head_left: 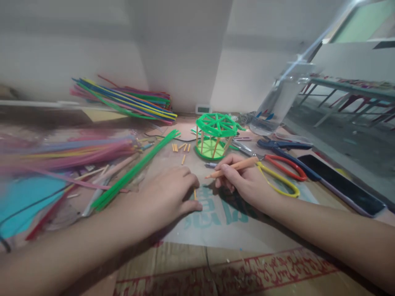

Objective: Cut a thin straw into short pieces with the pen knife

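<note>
My left hand (168, 187) rests on the printed sheet, with a short thin wooden stick (195, 193) between its thumb and forefinger. Facing it, my right hand (239, 176) grips a slim orange pen-shaped tool (243, 163). The tool's pointed tip is directed left, near my left fingertips but apart from them. Behind my right hand stands a round model (217, 125) with a green spoked top, a green base and thin wooden posts. Several short wooden pieces (180, 147) lie to the model's left. A silver-grey pen-like tip (211, 165) shows by my right fingers.
Green pipe cleaners (135, 170) lie diagonally on the left, near blurred pink strips (77, 154). A colourful bundle (126, 100) is at the back. Scissors with red and yellow handles (282, 189), blue pliers (286, 144), a phone (342, 185) and a clear container (276, 102) occupy the right.
</note>
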Demonstrator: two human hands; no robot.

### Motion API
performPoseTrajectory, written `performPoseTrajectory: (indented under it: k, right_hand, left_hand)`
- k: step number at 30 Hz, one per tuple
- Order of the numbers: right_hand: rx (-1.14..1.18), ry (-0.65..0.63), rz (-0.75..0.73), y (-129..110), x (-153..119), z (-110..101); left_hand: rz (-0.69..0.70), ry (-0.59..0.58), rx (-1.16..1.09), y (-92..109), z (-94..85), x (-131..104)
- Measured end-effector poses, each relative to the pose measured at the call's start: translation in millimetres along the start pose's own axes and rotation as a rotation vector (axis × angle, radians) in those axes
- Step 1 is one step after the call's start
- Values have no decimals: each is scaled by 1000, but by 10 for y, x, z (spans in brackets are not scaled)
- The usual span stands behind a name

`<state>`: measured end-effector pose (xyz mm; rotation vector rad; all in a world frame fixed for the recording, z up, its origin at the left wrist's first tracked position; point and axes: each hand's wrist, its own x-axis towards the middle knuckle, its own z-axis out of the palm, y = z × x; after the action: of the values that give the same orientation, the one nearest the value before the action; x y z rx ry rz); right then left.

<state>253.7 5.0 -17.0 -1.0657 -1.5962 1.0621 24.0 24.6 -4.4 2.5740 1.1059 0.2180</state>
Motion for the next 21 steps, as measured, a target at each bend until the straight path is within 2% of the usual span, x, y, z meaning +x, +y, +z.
performPoseTrajectory:
  k: [4,7,9,12,17,21]
  right_hand:
    - [11,29,-2,5,-17,-10]
    - [26,76,8,-25,-11,-47]
    - [52,116,-3,-93,12,-107]
    - [142,155,-46,-285,53,-251]
    - [140,155,-87,-643,47,-511]
    - [71,219,-135,-721,-31,-660]
  left_hand:
    - [-18,44,52,-9,58,7]
    - [-32,76,-24,-113,-66,45]
    - [-51,133,-37,-206,-223,61]
    - [-98,205,80,-365,-510,57]
    - [-250,196,141,-572,-998,-68]
    - [-401,181,165,-612,-1280,-239]
